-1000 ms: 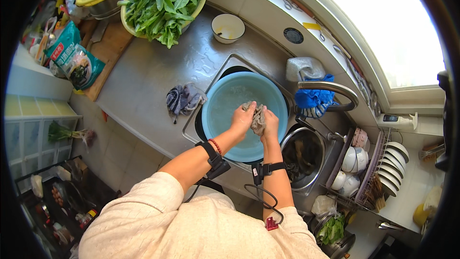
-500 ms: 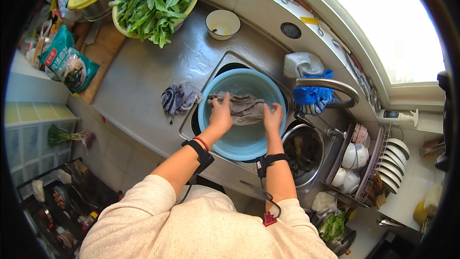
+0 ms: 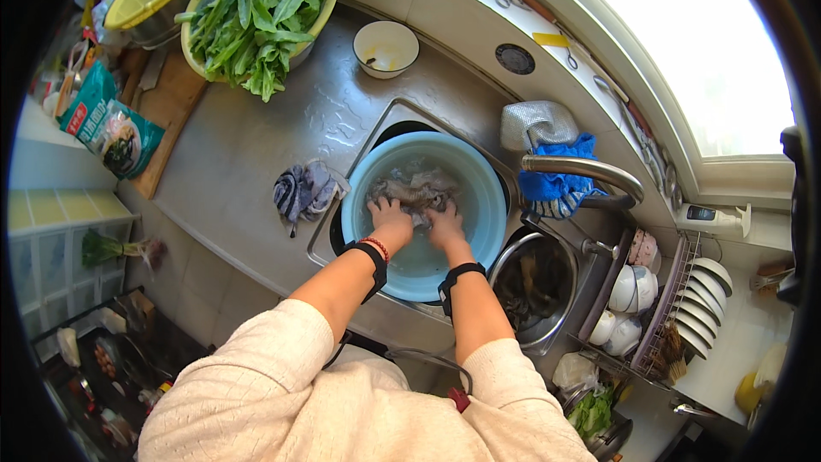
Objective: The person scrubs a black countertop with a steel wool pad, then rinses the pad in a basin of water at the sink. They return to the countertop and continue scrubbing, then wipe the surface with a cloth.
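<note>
A light blue basin (image 3: 492, 214) of water sits in the sink, with a soaked grey-brown cloth (image 3: 419, 186) bunched up in it. My left hand (image 3: 391, 224) grips the cloth's near left side, its fingertips partly lost in the folds. On the near right side my right hand (image 3: 445, 227) has hold of the same cloth, its fingers partly under water. The two hands are close together, backs upward. Left of the basin, a crumpled dark grey striped cloth (image 3: 308, 192) lies on the steel counter.
A curved faucet (image 3: 590, 169) reaches over the sink's right side, beside a blue cloth (image 3: 556, 184). Below it stands a metal pot (image 3: 534, 282) with dark contents. A white bowl (image 3: 386, 47) and a basket of leafy greens (image 3: 256, 21) stand at the back; a dish rack (image 3: 658, 299) is at right.
Both hands have come closer together and lower into the basin. The cloth, stretched between them before, is now bunched up in the water. The view has shifted slightly.
</note>
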Demonstrator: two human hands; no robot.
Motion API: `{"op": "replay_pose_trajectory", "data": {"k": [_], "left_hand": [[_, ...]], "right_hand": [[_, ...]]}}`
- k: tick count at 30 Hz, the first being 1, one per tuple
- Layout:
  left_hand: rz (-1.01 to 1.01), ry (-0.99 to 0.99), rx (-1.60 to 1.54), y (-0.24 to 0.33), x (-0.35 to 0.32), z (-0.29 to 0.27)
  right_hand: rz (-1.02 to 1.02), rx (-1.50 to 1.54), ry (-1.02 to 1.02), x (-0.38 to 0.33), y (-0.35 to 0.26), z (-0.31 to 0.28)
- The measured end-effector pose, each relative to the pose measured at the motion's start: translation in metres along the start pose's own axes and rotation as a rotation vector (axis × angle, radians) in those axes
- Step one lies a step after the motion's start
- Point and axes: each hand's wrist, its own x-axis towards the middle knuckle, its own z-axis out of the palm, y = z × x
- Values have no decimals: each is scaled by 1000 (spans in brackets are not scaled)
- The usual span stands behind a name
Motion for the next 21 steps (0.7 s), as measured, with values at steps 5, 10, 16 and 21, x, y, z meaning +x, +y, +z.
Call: {"op": "replay_pose_trajectory", "data": {"k": [5,10,16,21], "left_hand": [[116,200,-172,-16,-8,-16],[345,263,-960,-58,-32,-42],[491,12,-1857,-67,-99,-87],[590,105,-2170,-51,-109,-102]], "right_hand": [[-63,479,368,-42,-4,-73],[-349,920,674,-126,-1,-140],[-572,1231,731,-208,-36,-204],[-413,1385,737,-180,-22,-194]]}}
